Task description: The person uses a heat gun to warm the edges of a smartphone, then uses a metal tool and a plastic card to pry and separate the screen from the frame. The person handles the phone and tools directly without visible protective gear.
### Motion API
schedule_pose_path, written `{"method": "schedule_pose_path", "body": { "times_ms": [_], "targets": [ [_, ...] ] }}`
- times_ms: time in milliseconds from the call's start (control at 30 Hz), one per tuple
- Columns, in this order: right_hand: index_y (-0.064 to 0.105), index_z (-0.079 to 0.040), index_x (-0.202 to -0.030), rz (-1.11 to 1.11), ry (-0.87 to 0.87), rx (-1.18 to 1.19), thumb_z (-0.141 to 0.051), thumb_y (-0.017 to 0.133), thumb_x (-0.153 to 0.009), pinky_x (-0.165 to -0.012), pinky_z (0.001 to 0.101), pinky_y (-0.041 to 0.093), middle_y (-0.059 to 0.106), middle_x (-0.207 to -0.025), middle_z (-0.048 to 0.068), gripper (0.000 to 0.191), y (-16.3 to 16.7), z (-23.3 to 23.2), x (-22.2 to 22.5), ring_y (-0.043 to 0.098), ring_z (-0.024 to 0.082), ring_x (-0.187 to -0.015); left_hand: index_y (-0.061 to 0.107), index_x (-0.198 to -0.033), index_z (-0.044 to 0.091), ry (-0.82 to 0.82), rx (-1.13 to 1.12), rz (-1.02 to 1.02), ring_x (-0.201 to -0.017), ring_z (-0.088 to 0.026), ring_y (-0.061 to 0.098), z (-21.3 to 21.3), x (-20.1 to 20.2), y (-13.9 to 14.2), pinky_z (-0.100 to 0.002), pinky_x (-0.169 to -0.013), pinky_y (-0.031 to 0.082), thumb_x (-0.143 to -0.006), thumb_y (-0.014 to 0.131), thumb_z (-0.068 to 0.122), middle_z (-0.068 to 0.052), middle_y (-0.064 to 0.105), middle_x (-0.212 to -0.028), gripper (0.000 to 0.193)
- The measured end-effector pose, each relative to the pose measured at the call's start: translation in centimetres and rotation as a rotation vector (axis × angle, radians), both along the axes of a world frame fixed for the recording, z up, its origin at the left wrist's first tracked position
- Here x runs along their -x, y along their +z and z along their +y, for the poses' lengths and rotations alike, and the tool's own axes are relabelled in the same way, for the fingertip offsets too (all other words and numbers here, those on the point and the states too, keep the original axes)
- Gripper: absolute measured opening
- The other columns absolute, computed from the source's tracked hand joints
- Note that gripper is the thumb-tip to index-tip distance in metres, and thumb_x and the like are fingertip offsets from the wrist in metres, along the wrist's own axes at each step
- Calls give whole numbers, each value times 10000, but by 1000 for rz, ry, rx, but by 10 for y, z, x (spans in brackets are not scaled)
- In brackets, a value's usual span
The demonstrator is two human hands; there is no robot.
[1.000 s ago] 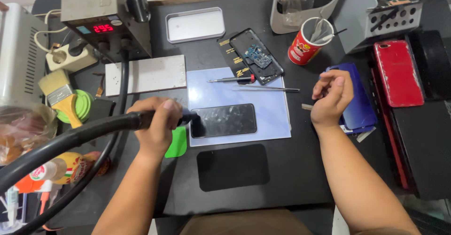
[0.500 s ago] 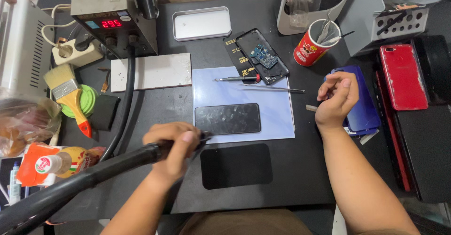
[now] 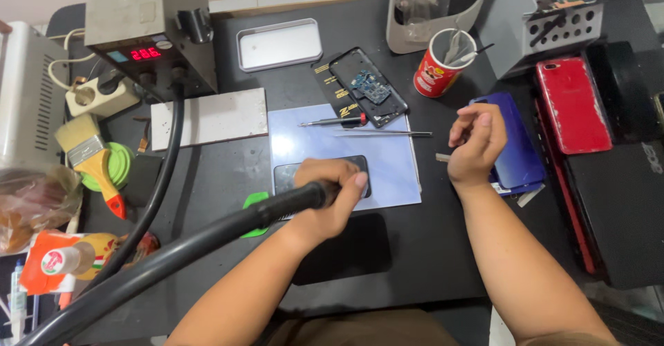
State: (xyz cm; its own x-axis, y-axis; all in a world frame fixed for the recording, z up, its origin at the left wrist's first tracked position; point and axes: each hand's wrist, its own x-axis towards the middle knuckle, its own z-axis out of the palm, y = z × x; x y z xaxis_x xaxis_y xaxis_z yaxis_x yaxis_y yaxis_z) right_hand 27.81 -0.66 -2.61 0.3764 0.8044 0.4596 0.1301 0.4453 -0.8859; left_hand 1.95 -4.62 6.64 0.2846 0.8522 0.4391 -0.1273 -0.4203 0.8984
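My left hand (image 3: pixel 330 195) grips the black handle of a hot-air tool (image 3: pixel 277 210), whose thick hose runs off to the lower left. The hand and nozzle are over a dark phone screen (image 3: pixel 285 176) lying on a pale blue mat (image 3: pixel 387 159). My right hand (image 3: pixel 476 143) is curled near the mat's right edge, beside a blue phone (image 3: pixel 515 145); a small metal tip (image 3: pixel 443 157) sticks out by it, and whether the hand holds it is unclear. A green pick (image 3: pixel 255 200) shows under the hose.
A hot-air station (image 3: pixel 145 31) with a red display stands back left. A screwdriver (image 3: pixel 335 121), tweezers (image 3: pixel 387 133), an opened phone frame (image 3: pixel 366 87), a red cup of tools (image 3: pixel 443 66), a red phone (image 3: pixel 570 104), a brush (image 3: pixel 93 163) and a dark panel (image 3: pixel 353 249) lie around.
My left hand has carried the hot-air handle up and to the right, from below the phone screen to right over it. My right hand has barely moved.
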Motion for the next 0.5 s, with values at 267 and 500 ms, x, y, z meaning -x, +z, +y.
{"method": "schedule_pose_path", "body": {
  "times_ms": [267, 500],
  "targets": [
    [544, -36, -1060, -36, -5, 15, -292, 338, -1172, -569, 224, 348, 486, -716, 17, 347, 0, -1, 2, 473, 85, -616, 523, -653, 5, 71, -26, 36, -552, -126, 531, 37, -2, -8, -286, -559, 431, -958, 632, 31, -62, 593, -617, 325],
    [539, -36, -1058, -33, 17, 3, -280, 335, -1172, -566, 219, 355, 484, -719, 16, 338, 3, 0, 2, 476, 82, -622, 503, -646, 22, 124, 81, 32, -514, -109, 473, 44, 28, -5, -272, -517, 386, -987, 614, 36, -32, 539, -570, 359]
  ]
}}
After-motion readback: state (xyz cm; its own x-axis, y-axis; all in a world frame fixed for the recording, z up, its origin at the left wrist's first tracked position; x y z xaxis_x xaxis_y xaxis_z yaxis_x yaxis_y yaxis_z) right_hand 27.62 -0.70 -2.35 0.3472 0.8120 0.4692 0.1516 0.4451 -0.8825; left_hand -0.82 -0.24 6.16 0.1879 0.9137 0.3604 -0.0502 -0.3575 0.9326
